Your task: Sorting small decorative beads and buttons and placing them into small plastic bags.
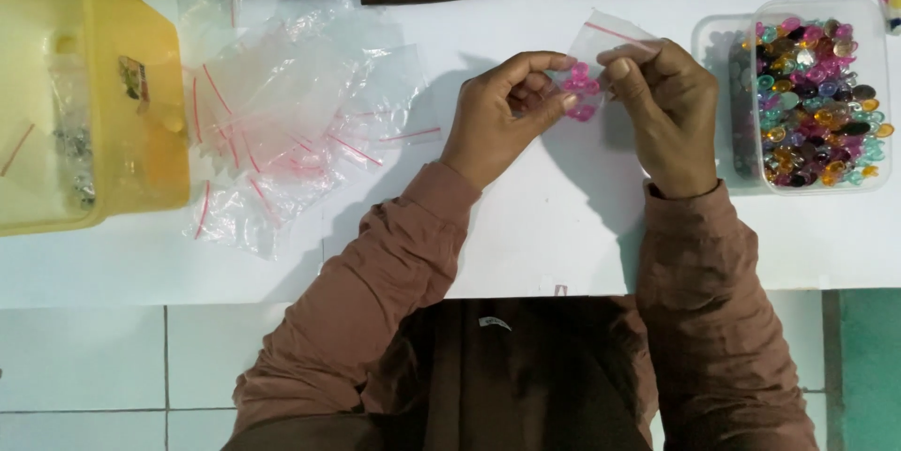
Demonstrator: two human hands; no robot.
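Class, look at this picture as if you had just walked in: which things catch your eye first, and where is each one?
In the middle, the left hand and right hand hold a small clear bag with pink beads inside it. At the right edge sits a clear tub heaped with many-coloured beads. On the left lies a pile of empty bags beside a yellow bin.

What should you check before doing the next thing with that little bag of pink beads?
1. Both hands hold the small bag: left hand and right hand pinch it. Ok.
2. Pink beads sit inside the bag: ok.
3. Bag's red strip sealed: cannot tell.
4. Box of mixed beads close to the right hand: ok.
5. Spare empty bags lie left on the table: ok.
6. Beads spilled on the table: none seen, ok.
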